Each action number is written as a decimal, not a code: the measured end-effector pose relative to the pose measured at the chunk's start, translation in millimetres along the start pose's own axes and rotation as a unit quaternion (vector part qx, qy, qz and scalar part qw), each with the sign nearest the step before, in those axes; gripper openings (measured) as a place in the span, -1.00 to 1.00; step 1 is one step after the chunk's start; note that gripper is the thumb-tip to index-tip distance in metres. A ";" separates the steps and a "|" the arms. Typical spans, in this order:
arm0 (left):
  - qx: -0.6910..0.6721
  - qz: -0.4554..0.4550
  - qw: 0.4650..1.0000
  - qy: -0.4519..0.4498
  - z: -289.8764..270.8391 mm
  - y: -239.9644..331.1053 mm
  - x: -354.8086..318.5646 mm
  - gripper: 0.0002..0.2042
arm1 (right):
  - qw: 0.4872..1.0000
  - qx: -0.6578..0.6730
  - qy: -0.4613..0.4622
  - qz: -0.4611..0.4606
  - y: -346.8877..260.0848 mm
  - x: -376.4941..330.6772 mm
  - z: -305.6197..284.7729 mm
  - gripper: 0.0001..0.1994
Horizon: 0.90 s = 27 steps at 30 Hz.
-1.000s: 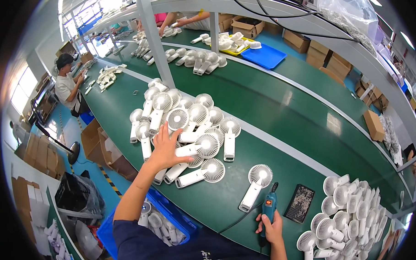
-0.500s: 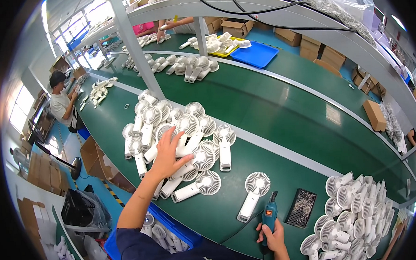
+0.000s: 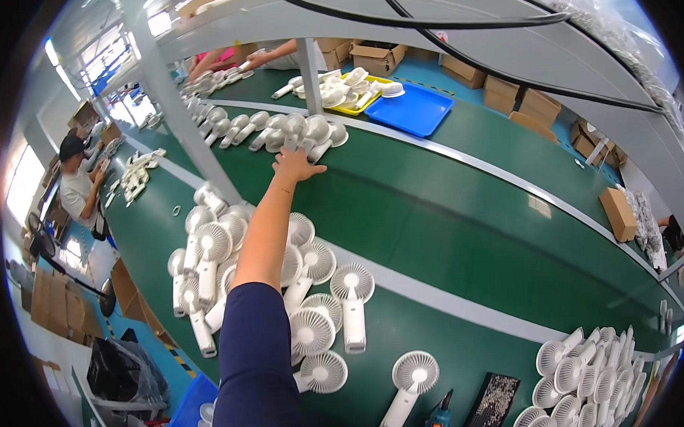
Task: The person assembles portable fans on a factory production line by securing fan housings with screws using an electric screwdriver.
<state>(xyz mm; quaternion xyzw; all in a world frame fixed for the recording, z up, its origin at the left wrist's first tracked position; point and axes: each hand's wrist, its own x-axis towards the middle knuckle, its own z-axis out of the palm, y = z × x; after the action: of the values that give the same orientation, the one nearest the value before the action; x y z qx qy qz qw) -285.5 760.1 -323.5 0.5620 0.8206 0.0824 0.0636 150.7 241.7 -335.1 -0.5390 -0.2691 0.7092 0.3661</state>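
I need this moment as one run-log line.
left hand: at far white fans, contact unclear | teal tool: at lower edge | black tray: right of tool, holding small pieces

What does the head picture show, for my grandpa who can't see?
A person's left hand reaches over a green table to a row of white fans. Closer lie a left pile and a right pile of fans, with a lone fan and a blue-green tool between.
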 end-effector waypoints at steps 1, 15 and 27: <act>-0.010 -0.018 1.000 -0.008 5.7 4.5 7.8 -0.03 | 1.000 -0.020 -0.007 -0.005 5.9 -0.9 -4.7 -0.74; -0.078 -0.113 0.989 0.053 40.4 31.8 52.8 -0.26 | 0.938 -0.334 0.090 -0.035 8.1 7.2 2.2 -0.55; -0.212 0.094 0.969 -0.080 -25.9 38.4 -116.5 -0.16 | 0.996 -0.074 -0.014 -0.042 23.2 9.4 -9.7 -0.77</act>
<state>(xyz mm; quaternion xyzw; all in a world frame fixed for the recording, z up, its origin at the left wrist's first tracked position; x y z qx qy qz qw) -213.6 663.4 -288.9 0.6148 0.7202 0.2151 0.2390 153.3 235.6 -361.2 -0.5428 -0.3485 0.6789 0.3508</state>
